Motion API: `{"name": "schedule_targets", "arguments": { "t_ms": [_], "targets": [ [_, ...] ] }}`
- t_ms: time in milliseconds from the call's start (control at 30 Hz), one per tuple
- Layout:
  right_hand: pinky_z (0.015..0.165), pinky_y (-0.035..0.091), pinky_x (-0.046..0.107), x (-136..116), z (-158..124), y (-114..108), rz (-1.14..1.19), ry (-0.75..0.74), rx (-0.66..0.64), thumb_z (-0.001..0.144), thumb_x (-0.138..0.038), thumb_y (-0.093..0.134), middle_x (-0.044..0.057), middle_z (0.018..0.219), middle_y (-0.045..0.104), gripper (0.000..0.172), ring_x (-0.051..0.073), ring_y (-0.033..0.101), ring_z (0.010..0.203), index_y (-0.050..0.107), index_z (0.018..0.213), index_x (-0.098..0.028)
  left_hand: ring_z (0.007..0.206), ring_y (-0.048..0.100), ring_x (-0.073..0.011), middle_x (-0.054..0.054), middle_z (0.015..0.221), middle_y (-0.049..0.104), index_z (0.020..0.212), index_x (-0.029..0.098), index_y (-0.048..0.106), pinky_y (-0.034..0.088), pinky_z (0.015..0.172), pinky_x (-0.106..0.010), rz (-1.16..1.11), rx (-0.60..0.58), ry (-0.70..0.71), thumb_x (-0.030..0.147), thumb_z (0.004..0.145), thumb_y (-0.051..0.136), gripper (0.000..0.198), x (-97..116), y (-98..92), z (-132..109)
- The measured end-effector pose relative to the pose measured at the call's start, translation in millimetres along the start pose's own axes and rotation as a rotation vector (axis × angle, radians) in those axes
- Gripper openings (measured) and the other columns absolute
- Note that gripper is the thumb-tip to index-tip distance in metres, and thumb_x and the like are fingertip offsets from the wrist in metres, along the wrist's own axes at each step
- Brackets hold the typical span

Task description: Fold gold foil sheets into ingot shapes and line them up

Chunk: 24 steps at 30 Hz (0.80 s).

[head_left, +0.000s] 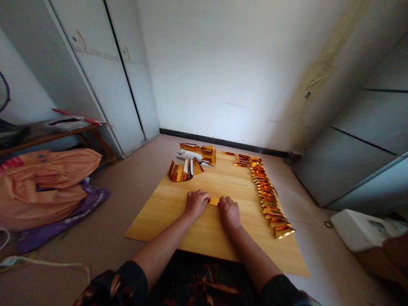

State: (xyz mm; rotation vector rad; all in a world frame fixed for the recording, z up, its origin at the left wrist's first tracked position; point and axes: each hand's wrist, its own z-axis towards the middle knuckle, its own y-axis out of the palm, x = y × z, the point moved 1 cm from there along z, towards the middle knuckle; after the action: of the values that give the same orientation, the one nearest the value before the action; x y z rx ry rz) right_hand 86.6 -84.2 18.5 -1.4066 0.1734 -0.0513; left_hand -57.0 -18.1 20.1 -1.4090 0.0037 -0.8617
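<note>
A small strip of gold foil paper (213, 201) lies on the wooden board (153, 212) between my two hands. My left hand (197, 202) has its fingers closed on the strip's left end. At the right end, the curled fingers of my right hand (230, 210) grip the same strip. Both hands hide the ends of the strip. Along the board's right side runs a row of folded gold foil pieces (267, 197), overlapping one another. Curled gold sheets (180, 171) with white backs rest at the far left of the board.
Behind the curled sheets is a stack of flat gold foil sheets (208, 154). More folded pieces (242, 160) lie at the far right corner. An orange bag (47, 182) sits on the floor at left, near a wooden bench (98, 140). A white container (357, 229) stands at right.
</note>
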Motion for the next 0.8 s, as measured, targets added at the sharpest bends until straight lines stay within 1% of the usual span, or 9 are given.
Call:
{"name": "schedule_targets", "arguments": {
  "t_ms": [133, 267, 433, 533, 633, 800],
  "targets": [
    [0.067, 0.030, 0.026, 6, 0, -1, 0.060, -0.008, 0.027, 0.091, -0.022, 0.050, 0.005, 0.089, 0.061, 0.012, 0.016, 0.054, 0.083, 0.060, 0.086, -0.018, 0.091, 0.056, -0.0150, 0.001, 0.090, 0.063, 0.085, 0.029, 0.070, 0.031, 0.088, -0.033, 0.020, -0.054, 0.012, 0.019, 0.085, 0.052, 0.021, 0, -2.5, 0],
    [0.069, 0.030, 0.024, 13, 4, -3, 0.138, -0.043, 0.031, 0.090, -0.021, 0.051, 0.004, 0.089, 0.061, 0.014, 0.015, 0.052, 0.086, 0.063, 0.084, -0.019, 0.096, 0.052, -0.0176, -0.001, 0.093, 0.062, 0.085, 0.031, 0.072, 0.031, 0.089, -0.036, 0.051, -0.043, 0.017, 0.024, 0.085, 0.054, 0.020, -1, -4.2, -1],
    [0.068, 0.028, 0.023, 22, 11, -7, 0.188, -0.042, 0.003, 0.089, -0.027, 0.053, 0.003, 0.091, 0.062, 0.014, 0.015, 0.052, 0.089, 0.066, 0.085, -0.022, 0.101, 0.048, -0.0195, -0.002, 0.097, 0.061, 0.083, 0.032, 0.073, 0.029, 0.094, -0.039, 0.064, -0.036, -0.012, 0.025, 0.083, 0.056, 0.018, -1, -3.4, 0],
    [0.070, 0.029, 0.023, 26, 16, -11, 0.220, -0.052, -0.027, 0.089, -0.028, 0.055, 0.003, 0.092, 0.062, 0.015, 0.014, 0.053, 0.091, 0.068, 0.085, -0.022, 0.106, 0.047, -0.0195, 0.000, 0.106, 0.061, 0.082, 0.035, 0.073, 0.027, 0.097, -0.041, 0.062, -0.036, -0.020, 0.022, 0.083, 0.055, 0.022, -4, -3.1, 2],
    [0.073, 0.030, 0.023, 28, 18, -13, 0.237, -0.088, -0.049, 0.089, -0.027, 0.054, 0.002, 0.092, 0.063, 0.015, 0.014, 0.053, 0.092, 0.068, 0.086, -0.022, 0.113, 0.044, -0.0205, 0.002, 0.118, 0.058, 0.086, 0.039, 0.072, 0.024, 0.101, -0.045, 0.077, -0.067, -0.009, 0.022, 0.083, 0.054, 0.026, -8, -4.0, 3],
    [0.075, 0.031, 0.025, 29, 16, -16, 0.175, -0.126, -0.058, 0.091, -0.024, 0.050, 0.004, 0.094, 0.063, 0.019, 0.016, 0.053, 0.094, 0.069, 0.088, -0.022, 0.118, 0.042, -0.0219, 0.004, 0.127, 0.055, 0.092, 0.042, 0.071, 0.022, 0.104, -0.048, 0.117, -0.085, -0.007, 0.025, 0.084, 0.053, 0.026, -10, -6.1, 1]
  ]
}}
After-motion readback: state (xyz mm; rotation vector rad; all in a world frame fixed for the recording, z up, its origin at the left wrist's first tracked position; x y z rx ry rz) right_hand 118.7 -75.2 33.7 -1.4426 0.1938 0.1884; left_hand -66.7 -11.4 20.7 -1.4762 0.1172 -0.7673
